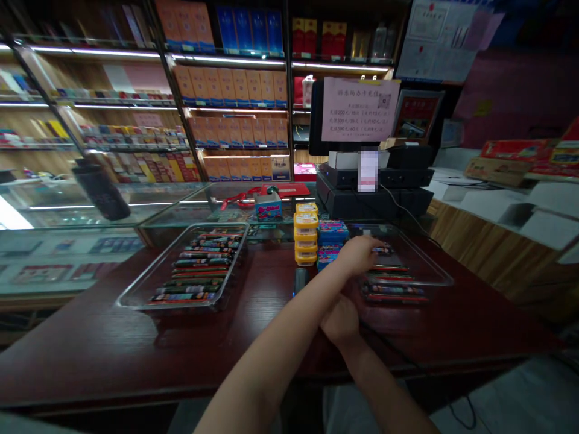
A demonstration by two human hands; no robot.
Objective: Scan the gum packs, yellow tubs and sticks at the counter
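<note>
- Slim dark sticks (394, 290): to the right of the yellow tub stack (306, 235), long axes running left-right; leading ends unclear
- Left hand (359, 256): right of that stack, nearest the sticks, which lie rightward and nearer the person; grip can't be told
- Right hand (341, 319): this side of the stack, crossed under the left, grip hidden

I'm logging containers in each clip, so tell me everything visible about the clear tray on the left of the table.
The clear tray is a shallow rectangle with rounded corners and a shiny rim, plastic by its look. It sits open side up on the glossy dark-red table. Slim, dark, colour-banded sticks lie across it in a row. Neither the left hand nor the right hand touches it.
</note>
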